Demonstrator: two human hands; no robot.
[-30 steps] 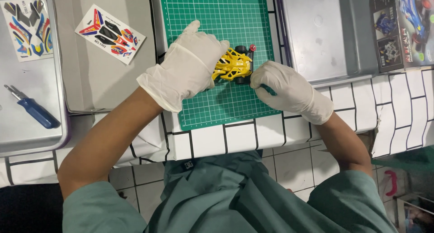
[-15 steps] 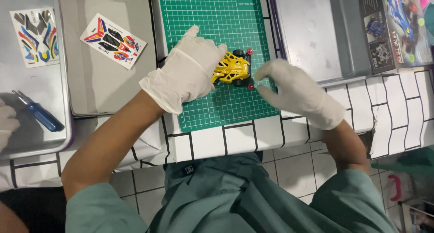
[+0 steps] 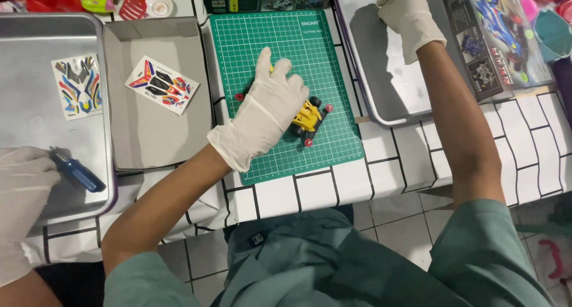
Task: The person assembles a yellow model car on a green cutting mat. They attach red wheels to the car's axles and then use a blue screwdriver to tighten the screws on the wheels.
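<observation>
A small yellow toy car (image 3: 308,117) with black wheels and red hubs lies on the green cutting mat (image 3: 280,39). My left hand (image 3: 266,107), in a white glove, lies over the car's left side and holds it down on the mat. My right hand (image 3: 407,14), also gloved, is stretched out to the far end of the metal tray (image 3: 387,86) on the right. Its fingertips reach the frame's top edge, so whether it holds anything is hidden.
A grey cardboard box lid (image 3: 158,134) holds a sticker sheet (image 3: 161,84). On the left a metal tray (image 3: 36,39) carries another sticker sheet (image 3: 77,85) and a blue screwdriver (image 3: 77,173), with another person's gloved hand (image 3: 22,191) beside it. Printed toy boxes (image 3: 494,33) stand at the right.
My right hand has let go of the car and moved up to the right tray. My left hand stays on the car. Another person's hand has come in at the left.
</observation>
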